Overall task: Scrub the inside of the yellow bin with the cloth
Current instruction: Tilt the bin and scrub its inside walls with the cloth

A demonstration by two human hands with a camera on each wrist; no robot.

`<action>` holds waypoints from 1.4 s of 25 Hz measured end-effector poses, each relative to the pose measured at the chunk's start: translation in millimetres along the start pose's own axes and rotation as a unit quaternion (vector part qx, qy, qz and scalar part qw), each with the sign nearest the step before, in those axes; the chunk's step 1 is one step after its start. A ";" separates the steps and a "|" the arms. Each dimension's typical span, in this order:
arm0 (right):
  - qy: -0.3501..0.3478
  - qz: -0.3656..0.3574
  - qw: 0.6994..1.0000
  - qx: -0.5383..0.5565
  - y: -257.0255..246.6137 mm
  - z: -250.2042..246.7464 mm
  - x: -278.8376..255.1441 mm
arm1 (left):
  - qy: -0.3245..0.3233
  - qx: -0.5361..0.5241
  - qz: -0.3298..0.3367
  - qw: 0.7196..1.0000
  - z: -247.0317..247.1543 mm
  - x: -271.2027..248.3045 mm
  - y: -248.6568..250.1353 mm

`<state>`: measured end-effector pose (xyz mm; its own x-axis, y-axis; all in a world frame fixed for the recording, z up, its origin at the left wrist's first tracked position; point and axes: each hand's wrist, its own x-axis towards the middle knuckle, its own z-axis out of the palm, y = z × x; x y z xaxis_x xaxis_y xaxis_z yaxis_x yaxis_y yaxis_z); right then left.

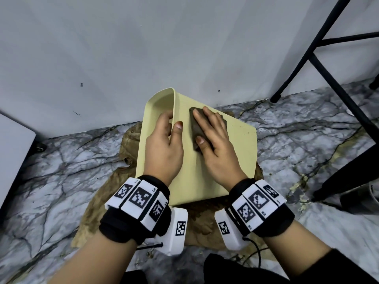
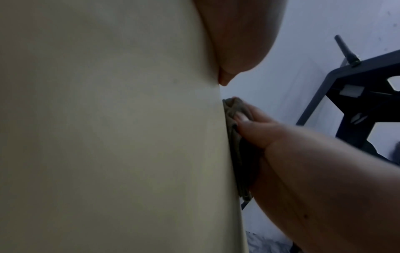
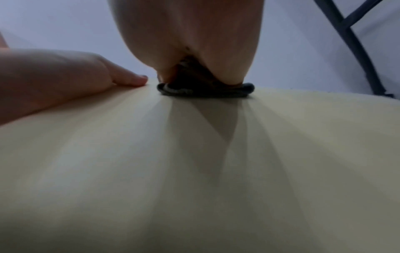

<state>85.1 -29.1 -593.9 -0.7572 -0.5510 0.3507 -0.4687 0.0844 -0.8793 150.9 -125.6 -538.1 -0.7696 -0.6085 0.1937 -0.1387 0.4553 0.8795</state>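
Note:
The yellow bin (image 1: 235,160) lies on its side on the floor, with its opening turned to the left and away from me. My left hand (image 1: 172,120) grips its rim: the fingers curl into the opening and the thumb lies on the upward-facing outer wall. My right hand (image 1: 205,126) presses a dark folded cloth (image 1: 195,124) flat against that outer wall (image 3: 194,171), fingers straight. The right wrist view shows the cloth (image 3: 205,89) squashed under the palm. In the left wrist view the cloth (image 2: 236,145) sits between the right hand's thumb (image 2: 259,130) and the wall (image 2: 108,137).
A crumpled brown towel (image 1: 131,136) lies under the bin on the marble floor (image 1: 61,160). A white wall stands close behind. Black metal frame legs (image 1: 320,64) rise at the right. A white unit on a caster (image 1: 14,144) sits at the left.

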 end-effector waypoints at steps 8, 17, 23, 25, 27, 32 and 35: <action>0.059 0.097 0.994 -0.011 63.6 -30.0 9.5 | 0.003 -0.005 -0.020 1.000 -2.2 2.1 -4.0; 0.101 0.237 0.966 -0.001 87.9 -48.9 -1.4 | 0.012 -0.014 -0.027 0.999 -1.1 1.3 -6.2; 0.051 0.041 0.998 -0.016 8.1 -12.2 16.9 | 0.008 -0.008 -0.009 1.000 4.8 -1.8 1.8; 0.032 -0.006 0.999 -0.020 -13.0 0.7 26.2 | 0.011 -0.003 0.000 1.000 5.0 -3.9 1.8; 0.029 -0.025 0.999 -0.017 -16.5 2.7 28.7 | 0.009 -0.011 -0.004 1.000 4.6 -5.0 0.5; 0.043 0.009 0.999 -0.004 17.7 -15.9 19.6 | 0.002 -0.026 -0.011 1.000 4.2 -5.5 3.1; 0.071 0.090 0.993 -0.014 53.1 -31.9 9.8 | -0.005 -0.034 -0.022 0.999 1.5 -6.1 1.0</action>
<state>38.3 -3.5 -626.9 -0.8857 -0.4025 0.2315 -0.3300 0.1947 -0.9237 154.6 -120.4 -539.1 -0.7695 -0.6207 0.1506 -0.1300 0.3830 0.9145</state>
